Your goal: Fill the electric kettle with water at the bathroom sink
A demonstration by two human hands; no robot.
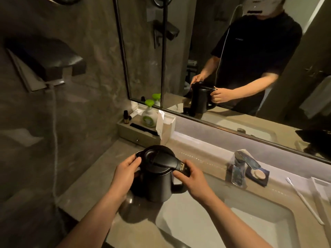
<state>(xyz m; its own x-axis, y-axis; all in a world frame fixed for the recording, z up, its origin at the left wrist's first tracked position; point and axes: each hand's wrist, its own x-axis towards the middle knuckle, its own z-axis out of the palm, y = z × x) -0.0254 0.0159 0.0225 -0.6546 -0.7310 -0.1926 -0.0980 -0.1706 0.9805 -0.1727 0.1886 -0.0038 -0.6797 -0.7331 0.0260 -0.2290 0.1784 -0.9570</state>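
A black electric kettle stands upright on the stone counter at the left rim of the sink, its lid down. My left hand rests on the kettle's spout side, thumb and fingers at the lid's edge. My right hand grips the top of the handle, thumb on the lid button. The chrome faucet stands right of the kettle, behind the basin. No water is seen running.
A tray at the back left holds a green-capped soap bottle, a small brown bottle and a comb. A soap dish sits by the faucet, a toothbrush to the right. A mirror spans the wall.
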